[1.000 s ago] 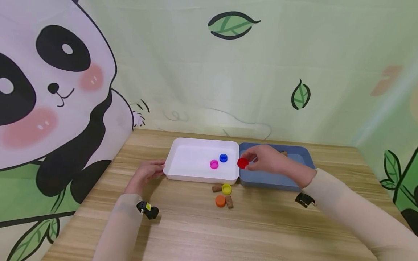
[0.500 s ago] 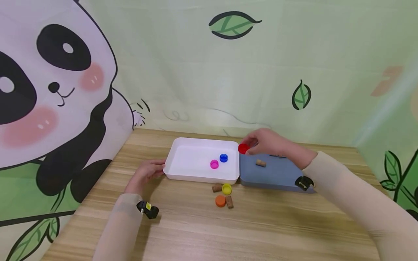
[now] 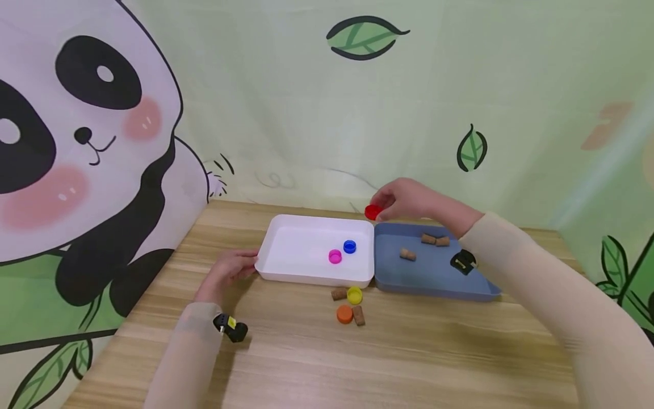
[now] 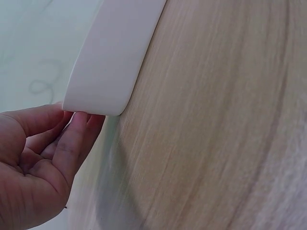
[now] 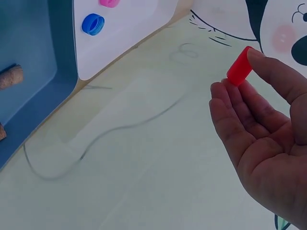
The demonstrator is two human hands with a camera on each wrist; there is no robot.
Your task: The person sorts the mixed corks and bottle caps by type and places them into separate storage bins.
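My right hand (image 3: 409, 199) pinches a red bottle cap (image 3: 373, 212) between thumb and fingertips. It holds the cap in the air above the back edge, where the white tray (image 3: 296, 278) and the blue-grey tray (image 3: 434, 289) meet. In the right wrist view the red cap (image 5: 241, 66) is seen side-on, well apart from both trays. My left hand (image 3: 230, 267) rests its fingertips against the white tray's left end; in the left wrist view they touch the outer wall (image 4: 100, 91). Inside the white tray lie a blue cap (image 3: 349, 246) and a pink cap (image 3: 334, 257).
Three corks, one of them the nearer cork (image 3: 407, 254), lie in the blue-grey tray. On the wooden table (image 3: 286, 352) before the trays are a yellow cap (image 3: 355, 295), an orange cap (image 3: 344, 314) and two corks (image 3: 359, 316). A printed cloth (image 3: 306, 113) hangs behind.
My right hand has moved back and up with the red cap, from over the blue-grey tray to its back edge, uncovering the corks there. The left hand has stayed put.
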